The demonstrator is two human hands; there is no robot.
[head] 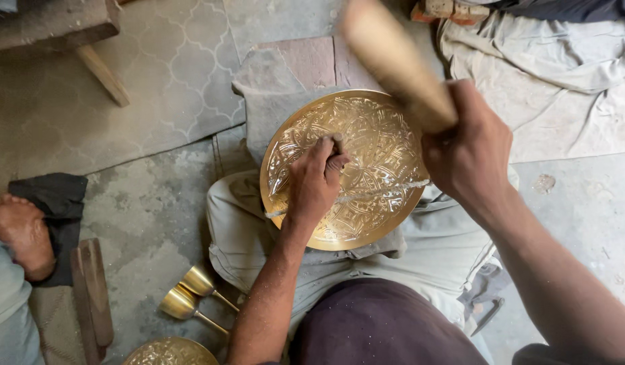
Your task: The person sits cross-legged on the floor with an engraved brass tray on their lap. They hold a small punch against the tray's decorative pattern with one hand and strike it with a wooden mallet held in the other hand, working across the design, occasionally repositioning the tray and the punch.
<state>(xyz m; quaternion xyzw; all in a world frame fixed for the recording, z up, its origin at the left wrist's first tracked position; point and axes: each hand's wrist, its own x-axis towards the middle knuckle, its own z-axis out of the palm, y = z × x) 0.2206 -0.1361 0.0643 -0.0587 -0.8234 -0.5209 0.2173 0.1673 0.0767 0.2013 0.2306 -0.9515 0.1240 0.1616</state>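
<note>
The brass plate rests on the person's lap, against a stone slab, its visible face already covered in engraved pattern. The left hand has its fingers closed on a chisel set to the plate's centre; the right hand grips a raised wooden mallet. Judged from the coverage, engraving appears well advanced, with finishing strokes left.

No packages, labels, signs or screens show anywhere in this view. Nothing here is wrapped, tagged or printed.
</note>
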